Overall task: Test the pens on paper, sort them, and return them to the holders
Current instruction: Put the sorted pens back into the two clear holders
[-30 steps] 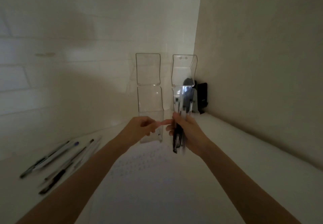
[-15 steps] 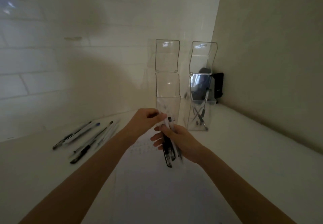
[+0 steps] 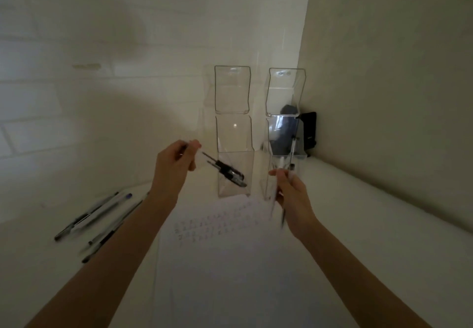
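Two clear acrylic holders stand at the back of the white desk. My left hand (image 3: 176, 161) grips a small bunch of black-capped pens (image 3: 227, 172), their capped ends pointing right across the front of the left holder (image 3: 234, 133). My right hand (image 3: 290, 194) grips a couple of thin pens (image 3: 281, 211) just in front of the right holder (image 3: 284, 133), which has a pen standing in it. A sheet of paper (image 3: 222, 251) with rows of small test marks lies under both hands.
Several loose pens (image 3: 99, 221) lie on the desk at the left. A black object (image 3: 308, 131) sits in the corner behind the right holder. A wall runs close along the right, a tiled wall along the back.
The hands, together on one bunch of pens half a second ago, have parted. My left hand took some pens up and left; my right hand moved right toward the right holder.
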